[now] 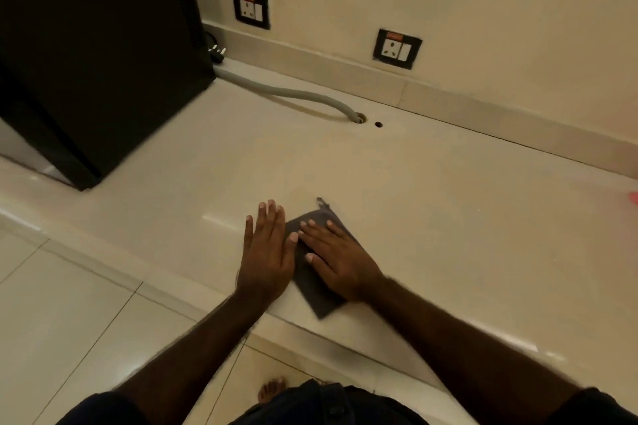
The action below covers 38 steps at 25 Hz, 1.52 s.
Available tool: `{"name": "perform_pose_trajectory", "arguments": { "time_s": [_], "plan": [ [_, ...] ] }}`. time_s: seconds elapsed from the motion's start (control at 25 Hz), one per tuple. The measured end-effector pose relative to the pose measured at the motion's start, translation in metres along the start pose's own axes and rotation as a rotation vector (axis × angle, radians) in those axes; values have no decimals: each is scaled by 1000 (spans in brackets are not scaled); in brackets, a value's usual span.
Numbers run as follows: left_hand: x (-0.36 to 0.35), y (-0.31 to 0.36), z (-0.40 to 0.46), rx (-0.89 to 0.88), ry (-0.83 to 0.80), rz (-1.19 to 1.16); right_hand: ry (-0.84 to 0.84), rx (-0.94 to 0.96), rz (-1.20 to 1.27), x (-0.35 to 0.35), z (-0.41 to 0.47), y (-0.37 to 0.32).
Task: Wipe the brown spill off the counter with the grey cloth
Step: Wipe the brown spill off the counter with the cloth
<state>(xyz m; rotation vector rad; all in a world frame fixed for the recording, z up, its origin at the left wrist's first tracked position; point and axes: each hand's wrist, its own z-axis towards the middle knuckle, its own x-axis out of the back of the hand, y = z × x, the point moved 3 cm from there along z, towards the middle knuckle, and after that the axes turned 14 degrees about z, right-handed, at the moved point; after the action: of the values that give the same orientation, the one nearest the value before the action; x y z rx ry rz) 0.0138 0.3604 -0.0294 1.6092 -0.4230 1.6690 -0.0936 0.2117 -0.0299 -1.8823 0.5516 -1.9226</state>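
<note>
A folded grey cloth [312, 290] lies flat on the cream counter [431, 203], close to its front edge. My right hand [336, 260] rests palm down on the cloth with fingers spread, covering its middle. My left hand [264, 252] lies flat on the bare counter just left of the cloth, fingers straight, its thumb touching the cloth's edge. No brown spill shows on the counter; anything under the cloth or hands is hidden.
A tall black appliance [89, 55] stands at the back left. A grey hose [293, 93] runs from it into a hole in the counter [359, 119]. Two wall sockets [397, 48] sit on the back wall. A pink object [633, 198] peeks in at the right edge.
</note>
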Motion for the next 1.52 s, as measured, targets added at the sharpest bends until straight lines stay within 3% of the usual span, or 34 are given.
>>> {"name": "perform_pose_trajectory", "arguments": {
  "time_s": [0.12, 0.2, 0.52, 0.72, 0.92, 1.2, 1.36, 1.52],
  "plan": [
    [-21, 46, 10, -302, -135, 205, 111, -136, -93, -3, -46, 8],
    [-37, 75, 10, -431, -195, 203, 134, -247, -97, -1, -74, 14],
    [-81, 213, -1, -883, -259, 216, 273, -822, -89, 10, -226, 27],
    [-85, 258, 0, -1069, -227, 274, 291, -1006, -109, 2, -273, 17],
    [-72, 210, 47, -913, -181, 328, 260, -888, -70, 21, -202, 37],
    [-32, 48, 61, -510, -132, 348, 108, -505, -149, 3, -64, 2],
    [-21, -4, 17, -366, -89, 344, 64, -369, -164, -29, -50, -28],
    [-26, 13, -10, -344, -69, 340, 78, -359, -176, -30, -81, -32]
  ]
}}
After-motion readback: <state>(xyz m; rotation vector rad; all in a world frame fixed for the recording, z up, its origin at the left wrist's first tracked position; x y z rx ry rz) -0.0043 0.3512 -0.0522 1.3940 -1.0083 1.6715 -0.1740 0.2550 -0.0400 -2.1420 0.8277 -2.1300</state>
